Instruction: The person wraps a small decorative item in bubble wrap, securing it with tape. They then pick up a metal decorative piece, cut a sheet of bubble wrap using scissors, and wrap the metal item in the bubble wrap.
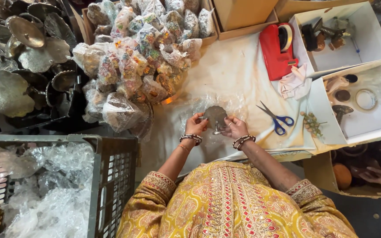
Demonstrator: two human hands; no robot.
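Metal dish (pixel 215 116) | held just above the worktop (pixel 234 70), near middle, over clear wrap (pixel 208 102) | left hand (pixel 196 124) pinches its left rim, right hand (pixel 234 128) its right rim | dish lies between both grips, equally near | scissors (pixel 276 118) lie right.

Both forearms reach forward from wide embroidered sleeves and draw together toward the middle, elbows bent and spread. The left hand (pixel 196 124) is curled, its fingers folded inward and the fingertips turned toward the other hand. The right hand (pixel 234 127) mirrors it, fingers bent with a ring on one of them, the thumb lying just beside the forefinger. The fingertips of the two hands stand near each other, closed in a pinch. Each wrist carries beaded bangles just behind the hand, and both wrists are slightly bent.
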